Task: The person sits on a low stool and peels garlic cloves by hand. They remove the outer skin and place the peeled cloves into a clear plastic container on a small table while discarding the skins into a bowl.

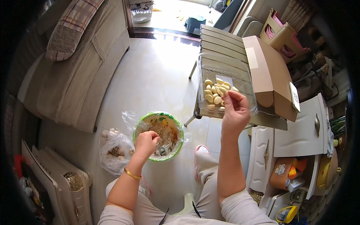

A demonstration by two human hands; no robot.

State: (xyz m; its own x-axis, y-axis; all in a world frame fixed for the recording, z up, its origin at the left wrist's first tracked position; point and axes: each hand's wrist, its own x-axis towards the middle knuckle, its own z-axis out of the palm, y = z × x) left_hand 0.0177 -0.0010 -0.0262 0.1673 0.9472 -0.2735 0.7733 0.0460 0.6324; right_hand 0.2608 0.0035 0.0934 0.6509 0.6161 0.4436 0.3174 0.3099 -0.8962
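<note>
A clear plastic container [227,66] rests on the slatted folding table, with many pale, peeled garlic cloves [216,89] in it. Over its near side is my right hand [237,108], thumb and fingertips pinched on a pale clove [223,90]. My left hand [146,143] is above the green-rimmed waste bin [181,140], fingers curled together; whether anything is between them cannot be told. The lined bin holds papery skins and other scraps [167,137]. Beside it on the floor lies a clear plastic bag [114,159] with what look like unpeeled garlic bulbs.
A cardboard box [267,67] stands on the folding table [222,36], right of the container. A fabric-covered sofa [81,84] is at the left. White drawers [298,135] and an orange-brown basket [279,173] are at the right. A pink slipper [196,166] is on the floor.
</note>
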